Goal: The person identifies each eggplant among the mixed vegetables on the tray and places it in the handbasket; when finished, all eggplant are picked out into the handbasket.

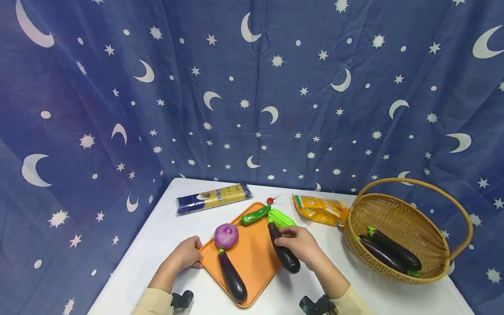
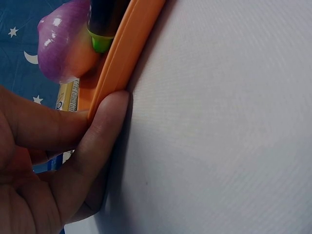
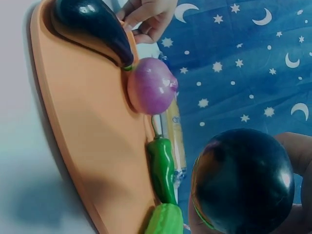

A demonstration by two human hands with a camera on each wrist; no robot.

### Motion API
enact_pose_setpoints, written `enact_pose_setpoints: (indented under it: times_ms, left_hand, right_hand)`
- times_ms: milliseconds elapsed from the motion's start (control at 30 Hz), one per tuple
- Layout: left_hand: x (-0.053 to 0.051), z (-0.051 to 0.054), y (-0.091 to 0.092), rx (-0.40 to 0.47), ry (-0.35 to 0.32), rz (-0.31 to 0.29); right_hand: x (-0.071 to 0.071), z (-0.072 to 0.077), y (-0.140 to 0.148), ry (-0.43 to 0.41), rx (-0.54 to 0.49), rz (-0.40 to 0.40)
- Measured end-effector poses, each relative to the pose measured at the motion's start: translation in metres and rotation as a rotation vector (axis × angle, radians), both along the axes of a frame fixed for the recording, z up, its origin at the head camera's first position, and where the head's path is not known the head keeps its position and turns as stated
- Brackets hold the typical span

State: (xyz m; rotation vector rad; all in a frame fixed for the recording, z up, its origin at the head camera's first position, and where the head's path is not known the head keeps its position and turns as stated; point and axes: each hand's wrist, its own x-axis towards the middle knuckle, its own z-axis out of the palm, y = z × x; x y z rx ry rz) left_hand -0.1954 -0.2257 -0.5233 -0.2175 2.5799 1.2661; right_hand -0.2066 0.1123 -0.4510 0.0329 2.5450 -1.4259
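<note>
My left hand (image 1: 185, 253) pinches the left edge of an orange tray (image 1: 256, 251), with the thumb and fingers on its rim in the left wrist view. In my right hand (image 1: 302, 246) is a dark eggplant (image 1: 289, 261), held over the tray's right side; its rounded end faces the camera in the right wrist view. Along the tray's left side lie another eggplant (image 1: 232, 278) and a purple onion (image 1: 226, 236). A green pepper (image 1: 255, 216) and a light green ridged vegetable (image 1: 280, 217) lie at the far edge, the latter partly hidden by the right hand.
A wicker basket (image 1: 350, 245) with a tall handle stands at the right, with dark eggplants (image 1: 393, 251) inside. Behind the tray are a blue and yellow pasta packet (image 1: 214, 197), a small red item (image 1: 270, 201) and an orange bag (image 1: 320, 210). A starry curtain (image 1: 275, 109) hangs behind the table.
</note>
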Motion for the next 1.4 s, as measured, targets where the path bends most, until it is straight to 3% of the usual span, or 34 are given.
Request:
enact_pose_setpoints:
  times_ms: [367, 567, 933, 1400]
  left_hand:
    - [-0.001, -0.002, 0.000, -0.009, -0.010, -0.007]
    - [0.001, -0.002, 0.000, -0.008, -0.005, -0.006]
    - [-0.002, 0.000, 0.001, -0.019, -0.018, -0.003]
    - [-0.002, -0.004, -0.001, -0.017, -0.006, -0.002]
  right_hand:
    - [-0.001, 0.005, 0.018, 0.016, -0.007, -0.045]
    - [-0.002, 0.007, 0.026, 0.025, -0.074, -0.062]
    - [-0.006, 0.030, 0.044, 0.061, -0.105, -0.079]
    - [-0.008, 0.040, 0.055, 0.079, -0.112, -0.115]
